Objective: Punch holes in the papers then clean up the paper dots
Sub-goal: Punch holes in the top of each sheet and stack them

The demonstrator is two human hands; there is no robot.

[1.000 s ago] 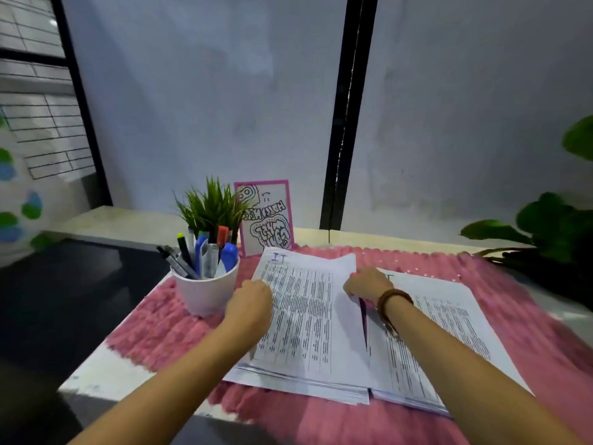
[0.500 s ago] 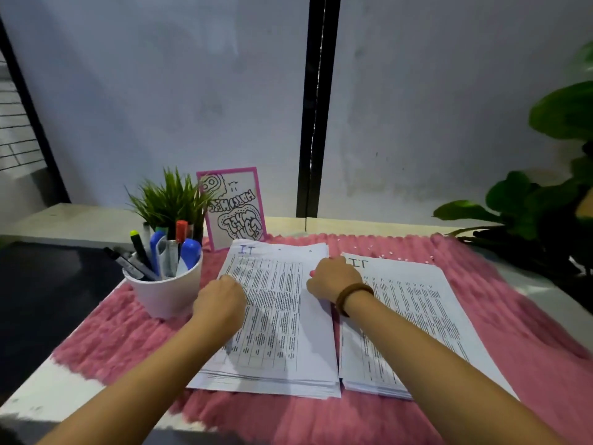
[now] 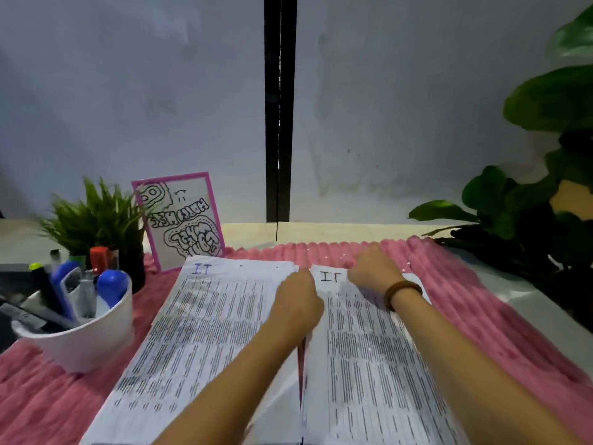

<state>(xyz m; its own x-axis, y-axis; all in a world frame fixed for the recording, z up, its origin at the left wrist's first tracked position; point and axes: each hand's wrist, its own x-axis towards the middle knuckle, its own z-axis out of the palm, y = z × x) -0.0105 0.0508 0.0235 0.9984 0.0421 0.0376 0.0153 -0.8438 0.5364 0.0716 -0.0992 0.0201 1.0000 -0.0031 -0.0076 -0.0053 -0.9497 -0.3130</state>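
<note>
Pink fluffy mat covered most of the table, and on it lay two stacks of printed paper side by side. The left stack and the right stack each ran with its long axis from the near edge to the far edge, with a narrow gap between them.

The left hand rested on the inner edge of the left stack. Its fingers were tucked under, so I could not tell whether its grip held any sheets. The right hand, with one brown bracelet at the wrist, lay over the far end of the right stack. Its fingers were hidden behind its back and blurred, so its grip could not be read either.

Just beyond it, along the far edge of the mat, were the paper dots, a scatter of white specks too small to count. They lay ahead of and to the right of the right hand, which made it plainly the nearer hand for gathering them. No punch was in view.

Toward the left edge stood one white cup of pens. Behind it were one small grassy plant and one pink-framed card. A large leafy plant filled the far right corner
</note>
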